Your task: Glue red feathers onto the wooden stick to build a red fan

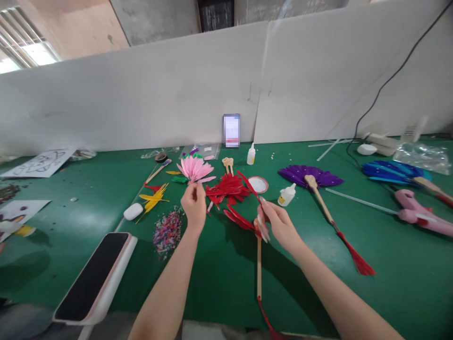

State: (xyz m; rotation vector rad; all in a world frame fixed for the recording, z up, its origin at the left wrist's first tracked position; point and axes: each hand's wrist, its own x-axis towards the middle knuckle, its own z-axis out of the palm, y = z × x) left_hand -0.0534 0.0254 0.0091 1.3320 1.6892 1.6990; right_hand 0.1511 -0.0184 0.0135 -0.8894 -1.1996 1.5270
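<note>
My right hand [278, 219] pinches a narrow red feather [249, 185] that points up and left from its fingertips. Just under it is a partly made fan with red feathers [240, 219] at its head and a slim wooden handle [259, 269], which ends in a red tassel [266, 317]. Whether my lower fingers also hold the fan's head, I cannot tell. My left hand [194, 205] is closed, fingertips together, in front of a spread of pink feathers [195, 169]. What it holds, if anything, is hidden. Between the hands lies a pile of red feathers [229, 186].
A purple fan [323, 175], a blue fan [392, 172] and a pink glue gun [421, 215] lie to the right. Glue bottles [251, 155] and a small round dish [258, 184] stand behind. Leftward are coloured bits [168, 232], yellow feathers [155, 199] and a phone [94, 278].
</note>
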